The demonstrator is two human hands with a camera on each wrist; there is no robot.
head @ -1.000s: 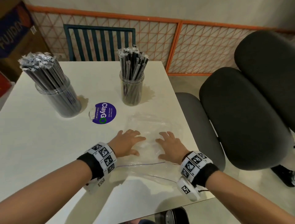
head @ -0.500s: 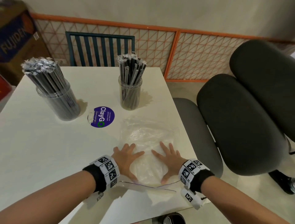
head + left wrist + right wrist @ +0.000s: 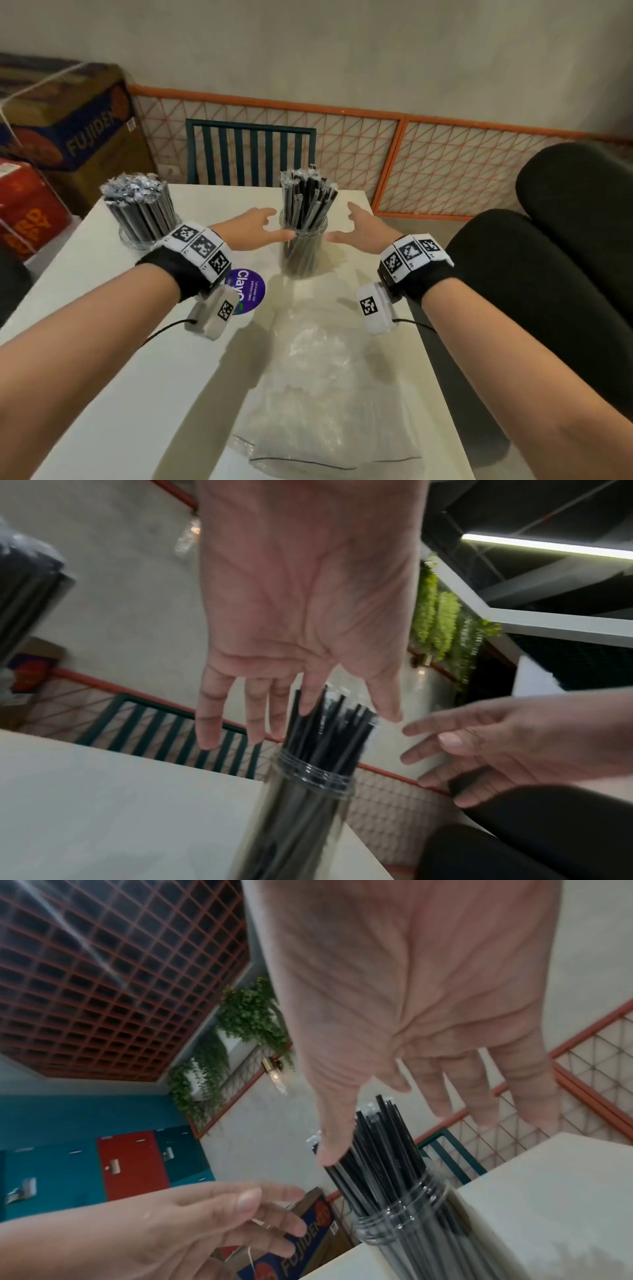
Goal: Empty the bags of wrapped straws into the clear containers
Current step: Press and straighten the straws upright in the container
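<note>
Far left of both hands: wide clear container (image 3: 145,224), packed with foil-tipped wrapped straws (image 3: 137,198), upright near the table (image 3: 85,342) edge. Left hand (image 3: 251,226) raised, fingers spread and relaxed, holding nothing, thumb just beside the narrow clear jar (image 3: 303,250). Between the palms: ribbed-neck jar, black wrapped straws (image 3: 308,198) fanning upward. Right hand (image 3: 364,228) mirrored, open-fingered, apart from the glass. Below the wrists: crinkled empty plastic bag (image 3: 325,394), flat, reaching the near edge.
</note>
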